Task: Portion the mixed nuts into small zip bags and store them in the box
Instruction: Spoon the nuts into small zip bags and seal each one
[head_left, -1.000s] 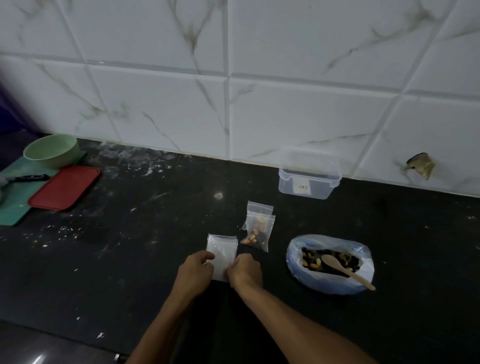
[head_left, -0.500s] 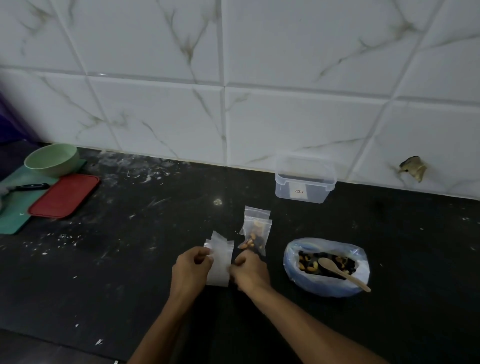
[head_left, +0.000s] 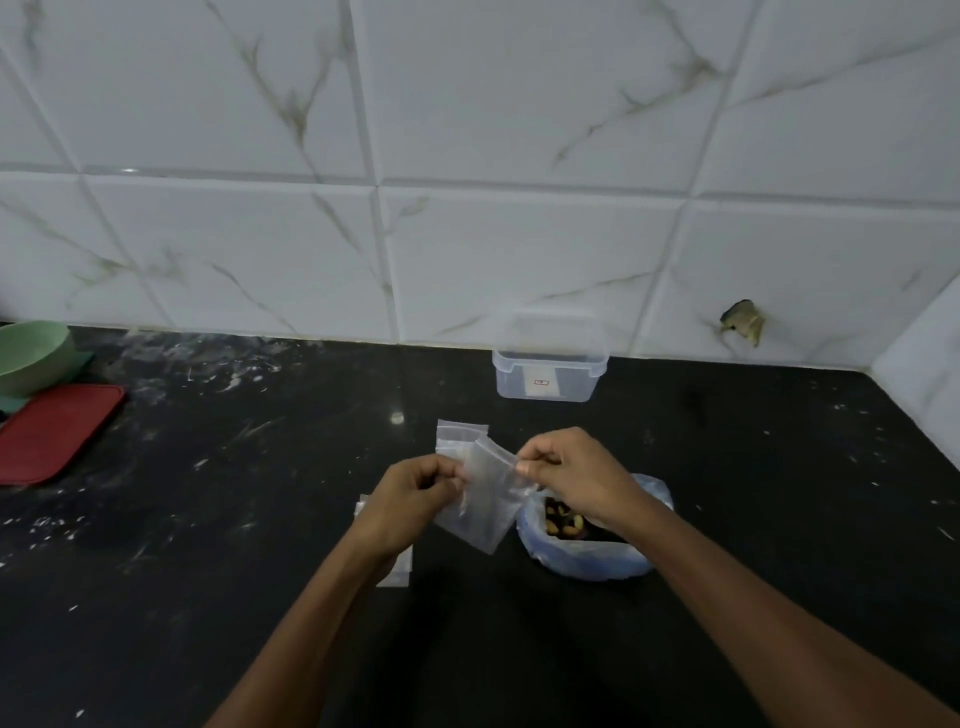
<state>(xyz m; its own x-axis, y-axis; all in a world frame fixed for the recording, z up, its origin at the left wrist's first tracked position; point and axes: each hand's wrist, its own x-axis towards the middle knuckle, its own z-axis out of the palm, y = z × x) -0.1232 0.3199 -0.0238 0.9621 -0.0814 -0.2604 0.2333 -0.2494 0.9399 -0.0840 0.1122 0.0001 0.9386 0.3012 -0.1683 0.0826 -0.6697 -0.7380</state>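
Note:
An empty clear zip bag (head_left: 485, 499) hangs tilted in the air above the black counter. My left hand (head_left: 410, 499) pinches its left top edge and my right hand (head_left: 566, 475) pinches its right top corner. Behind it lies another small zip bag (head_left: 457, 439), mostly hidden, so its contents cannot be seen. More empty bags (head_left: 397, 569) lie on the counter under my left wrist. The blue bag of mixed nuts (head_left: 582, 543) sits below my right hand, which covers the spoon. The clear plastic box (head_left: 548, 371) stands open by the wall.
A green bowl (head_left: 31, 353) and a red board (head_left: 52, 431) sit at the far left on the black counter (head_left: 208, 545). The tiled wall runs along the back and turns forward at the right corner (head_left: 924, 374). A chipped hole (head_left: 743, 322) marks the tile.
Both hands have lifted one empty zip bag off the stack on the counter and raised it up and to the right, over the nut bag's edge. The camera moved closer.

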